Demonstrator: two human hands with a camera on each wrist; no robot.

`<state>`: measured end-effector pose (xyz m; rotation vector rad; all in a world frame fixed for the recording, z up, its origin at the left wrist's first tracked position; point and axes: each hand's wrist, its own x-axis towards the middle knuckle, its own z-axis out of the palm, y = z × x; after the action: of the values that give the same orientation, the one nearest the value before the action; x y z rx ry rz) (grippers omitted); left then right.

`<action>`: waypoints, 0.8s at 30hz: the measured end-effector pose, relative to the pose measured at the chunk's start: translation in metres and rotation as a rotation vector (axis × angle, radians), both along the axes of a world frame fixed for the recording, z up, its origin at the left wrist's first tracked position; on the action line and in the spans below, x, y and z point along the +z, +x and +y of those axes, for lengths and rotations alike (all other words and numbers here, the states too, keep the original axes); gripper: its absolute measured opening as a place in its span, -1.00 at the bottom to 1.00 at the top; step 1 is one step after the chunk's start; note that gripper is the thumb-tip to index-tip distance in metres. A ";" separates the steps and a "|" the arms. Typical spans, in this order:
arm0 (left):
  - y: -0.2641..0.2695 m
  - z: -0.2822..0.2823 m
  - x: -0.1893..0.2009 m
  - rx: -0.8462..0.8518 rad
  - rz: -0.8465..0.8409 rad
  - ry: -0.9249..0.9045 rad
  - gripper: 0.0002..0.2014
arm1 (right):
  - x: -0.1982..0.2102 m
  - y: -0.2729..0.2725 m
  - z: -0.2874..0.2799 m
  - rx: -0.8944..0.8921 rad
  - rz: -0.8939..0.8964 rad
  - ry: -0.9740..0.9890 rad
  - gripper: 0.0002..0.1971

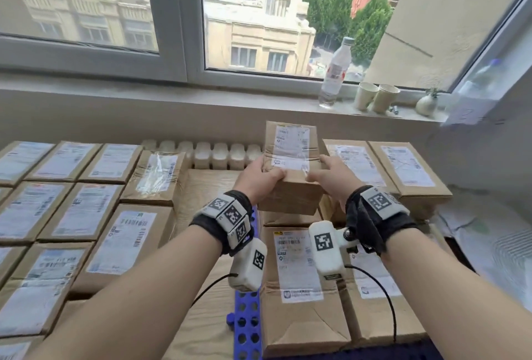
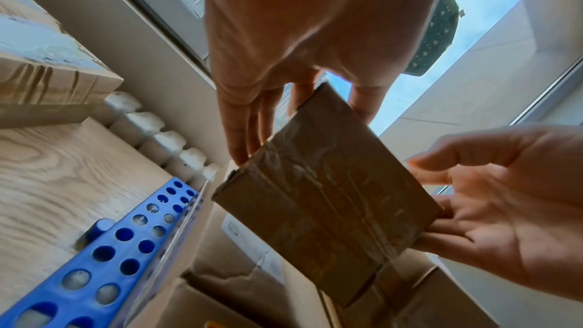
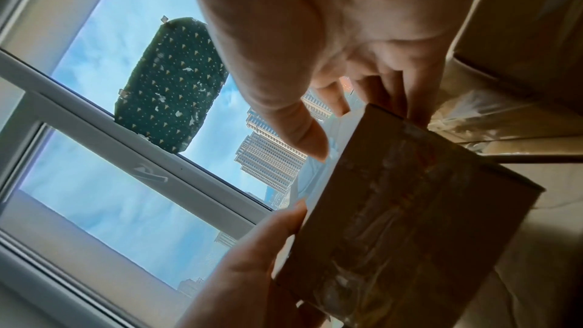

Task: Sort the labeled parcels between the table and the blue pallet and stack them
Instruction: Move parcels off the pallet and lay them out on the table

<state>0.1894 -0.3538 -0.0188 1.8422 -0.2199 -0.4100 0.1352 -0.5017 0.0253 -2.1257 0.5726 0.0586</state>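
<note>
Both my hands hold one brown cardboard parcel (image 1: 290,164) in the air, label side up, over the parcels on the blue pallet (image 1: 247,325). My left hand (image 1: 266,177) grips its near left corner, thumb on top and fingers on the side. My right hand (image 1: 322,172) holds the right side, thumb lying on the label. From below, the left wrist view shows the parcel's taped underside (image 2: 328,196), the left hand (image 2: 252,119) on one edge and the right hand (image 2: 441,208) at the other. The right wrist view shows the parcel (image 3: 410,221) between the right hand (image 3: 347,121) and the left hand (image 3: 258,258).
Labeled parcels (image 1: 86,210) lie in rows on the wooden table (image 1: 207,187) at left. More parcels (image 1: 302,287) are stacked on the pallet at right. A radiator (image 1: 213,155) stands behind. A water bottle (image 1: 335,72), paper cups (image 1: 375,97) and a small vase (image 1: 426,105) sit on the windowsill.
</note>
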 end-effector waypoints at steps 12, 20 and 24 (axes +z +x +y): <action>0.011 -0.022 -0.004 -0.019 0.085 0.172 -0.74 | 0.007 0.013 -0.056 -0.037 -0.104 -0.092 -0.73; 0.018 -0.050 -0.008 0.068 0.152 0.170 -0.50 | -0.008 0.013 -0.106 0.011 0.068 -0.430 -0.35; 0.035 -0.058 -0.037 0.120 0.142 0.193 -0.03 | -0.021 0.017 -0.106 0.082 0.138 -0.499 -0.19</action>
<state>0.2247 -0.4123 -0.0558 1.9939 0.0285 -0.4899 0.1520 -0.6072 0.0040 -2.6459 0.6279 0.1191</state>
